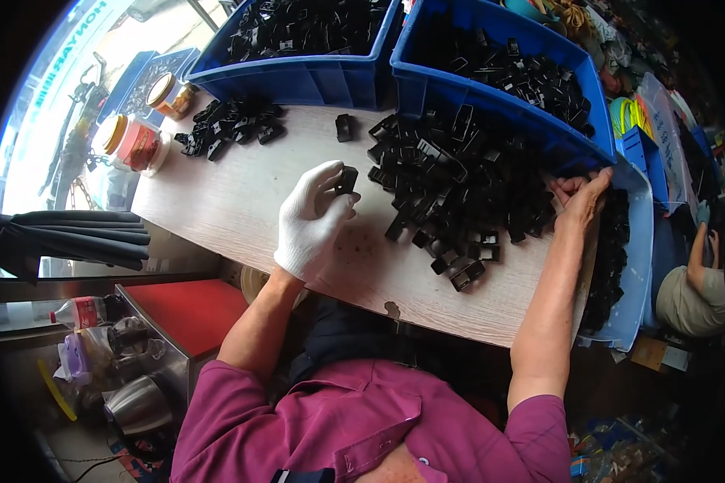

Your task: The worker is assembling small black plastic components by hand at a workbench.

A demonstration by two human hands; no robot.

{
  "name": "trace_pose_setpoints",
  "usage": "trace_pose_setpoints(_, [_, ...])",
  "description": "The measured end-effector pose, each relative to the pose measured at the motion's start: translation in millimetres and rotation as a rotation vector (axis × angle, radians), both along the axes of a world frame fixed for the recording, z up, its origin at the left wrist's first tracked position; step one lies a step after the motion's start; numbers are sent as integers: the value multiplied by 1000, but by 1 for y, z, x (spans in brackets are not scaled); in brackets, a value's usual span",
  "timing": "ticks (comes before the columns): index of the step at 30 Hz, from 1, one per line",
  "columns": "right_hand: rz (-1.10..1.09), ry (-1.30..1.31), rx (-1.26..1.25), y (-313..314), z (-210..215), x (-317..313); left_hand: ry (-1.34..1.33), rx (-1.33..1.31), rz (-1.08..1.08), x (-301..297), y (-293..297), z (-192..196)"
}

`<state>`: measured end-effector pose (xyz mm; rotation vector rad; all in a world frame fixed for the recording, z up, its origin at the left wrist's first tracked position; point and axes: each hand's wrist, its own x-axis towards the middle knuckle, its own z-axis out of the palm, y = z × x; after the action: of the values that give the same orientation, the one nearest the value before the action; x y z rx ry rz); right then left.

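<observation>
My left hand (308, 221), in a white knitted glove, pinches a small black plastic part (347, 180) between thumb and fingers above the table. My bare right hand (580, 197) is at the right end of a big heap of black plastic parts (459, 173), just below the near corner of a blue bin (503, 127). Its fingers are curled, and what they hold, if anything, is hidden. One single black part (345, 127) lies apart between the heap and a smaller pile of black parts (234, 125) at the left.
A second blue bin (298, 87) full of black parts stands at the back. Two lidded jars (133, 145) sit near the left edge of the table (225, 197). A light blue crate (636, 266) with black parts is at the right. Another person (695, 286) is at far right.
</observation>
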<state>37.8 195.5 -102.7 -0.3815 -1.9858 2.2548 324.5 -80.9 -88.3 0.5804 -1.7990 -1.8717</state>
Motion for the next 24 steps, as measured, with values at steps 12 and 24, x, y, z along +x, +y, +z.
trace_pose_setpoints(12, [26,57,32,6,-8,-5,12,-421,221,16,-16,-25])
trace_pose_setpoints(24, [-40,96,-142,16,4,18,203,-194,140,14,-19,-28])
